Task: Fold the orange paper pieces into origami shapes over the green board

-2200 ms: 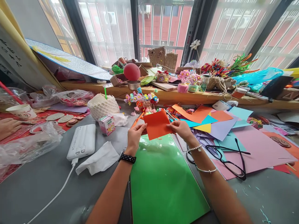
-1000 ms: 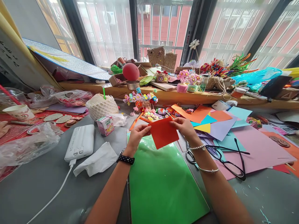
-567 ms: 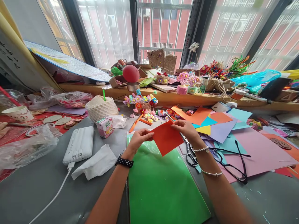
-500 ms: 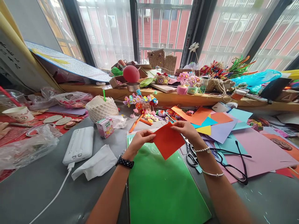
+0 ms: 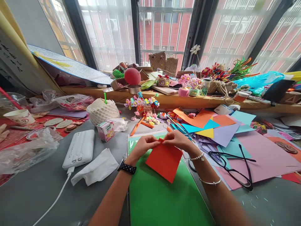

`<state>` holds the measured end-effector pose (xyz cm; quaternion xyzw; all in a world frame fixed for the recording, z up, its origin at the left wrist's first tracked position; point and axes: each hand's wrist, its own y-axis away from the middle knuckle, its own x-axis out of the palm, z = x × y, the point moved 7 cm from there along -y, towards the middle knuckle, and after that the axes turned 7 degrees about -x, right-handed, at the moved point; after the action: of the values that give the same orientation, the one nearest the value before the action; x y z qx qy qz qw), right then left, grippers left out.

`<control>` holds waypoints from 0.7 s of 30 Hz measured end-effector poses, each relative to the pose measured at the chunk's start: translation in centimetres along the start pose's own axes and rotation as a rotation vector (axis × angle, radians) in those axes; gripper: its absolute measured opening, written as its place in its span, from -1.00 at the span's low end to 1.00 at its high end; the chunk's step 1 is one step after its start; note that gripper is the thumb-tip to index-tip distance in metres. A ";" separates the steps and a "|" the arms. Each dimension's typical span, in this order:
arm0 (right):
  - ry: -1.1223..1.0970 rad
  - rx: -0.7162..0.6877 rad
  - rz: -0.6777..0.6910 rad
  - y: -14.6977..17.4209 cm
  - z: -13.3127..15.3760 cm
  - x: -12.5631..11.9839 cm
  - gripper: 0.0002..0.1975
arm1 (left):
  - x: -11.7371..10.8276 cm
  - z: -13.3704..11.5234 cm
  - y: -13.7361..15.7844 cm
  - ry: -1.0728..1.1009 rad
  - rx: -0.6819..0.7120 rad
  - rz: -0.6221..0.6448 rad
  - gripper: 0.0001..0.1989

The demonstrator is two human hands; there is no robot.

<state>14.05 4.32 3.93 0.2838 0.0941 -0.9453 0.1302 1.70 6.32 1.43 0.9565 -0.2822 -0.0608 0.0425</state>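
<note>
A square sheet of red-orange paper (image 5: 166, 161) hangs from both hands above a green mat (image 5: 162, 201). My left hand (image 5: 144, 146) pinches its top corner between thumb and fingers. Close beside it, my right hand (image 5: 177, 141) pinches the same corner, with the fingertips of both hands nearly touching. A small bit of the paper pokes up between them. The lower part of the sheet tilts toward me over the green surface. Scissors (image 5: 192, 164) lie mostly hidden behind my right wrist.
Black-framed glasses (image 5: 235, 171) rest on pink paper (image 5: 265, 153) at right, near loose colored sheets (image 5: 225, 135). At left are a white power bank (image 5: 80, 147) with a cable, a tissue (image 5: 96, 166), a small carton (image 5: 105, 130) and a coconut with a straw (image 5: 102, 110).
Both hands have come together at the top corner, and the paper has turned and dropped lower. My right hand has moved left and down, covering more of the scissors.
</note>
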 end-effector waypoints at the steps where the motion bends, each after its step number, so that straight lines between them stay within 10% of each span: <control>1: -0.009 0.003 -0.014 0.0 0.0 -0.1 -0.73 | -0.1 0.0 0.0 0.006 0.002 -0.007 -0.79; 21: -0.023 -0.045 -0.006 0.0 0.5 -0.1 -0.77 | 0.0 -0.5 0.0 0.029 0.027 -0.030 -0.78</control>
<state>13.84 4.18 4.38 0.2695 0.1147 -0.9466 0.1345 1.71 6.32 1.91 0.9619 -0.2678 -0.0437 0.0326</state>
